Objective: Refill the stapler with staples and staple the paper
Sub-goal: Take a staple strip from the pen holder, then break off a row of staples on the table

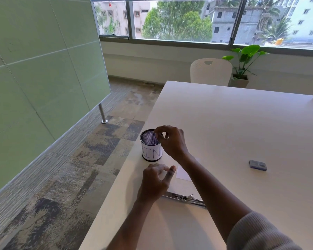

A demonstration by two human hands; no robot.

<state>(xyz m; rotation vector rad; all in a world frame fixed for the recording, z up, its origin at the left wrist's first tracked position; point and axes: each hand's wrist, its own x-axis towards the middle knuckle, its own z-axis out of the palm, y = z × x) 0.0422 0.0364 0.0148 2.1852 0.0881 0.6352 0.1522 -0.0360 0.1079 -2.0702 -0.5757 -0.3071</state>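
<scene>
The right hand (172, 141) hangs over the mouth of a mesh cup (151, 150). Its thumb and forefinger tips (157, 132) are drawn together in a fine pinch just above the rim, and the other fingers are curled. Whether anything tiny sits in that pinch cannot be told. The pose suits dropping a scrap, such as a spent staple strip, into the cup, whose paper label shows letters ending "IN". The cup stands at the left edge of the worktop (233, 123), probably so waste goes straight in without a long reach.

The left hand (155, 179) rests on the worktop nearer than the cup. Its fingers are loosely bent and its thumb points right. It holds nothing that shows and seems to be waiting beside the work.

Just right of that thumb lies the paper (183, 174), white on the pale surface and partly hidden by the right forearm. Nearer still, between the two arms, the stapler (183, 197) lies swung open and flat with its metal channel upward, which fits a magazine ready for loading.

A small grey box (258, 165), likely the staples, sits well apart to the right. By my reading the refill has yet to go in, and the paper is still unstapled.
</scene>
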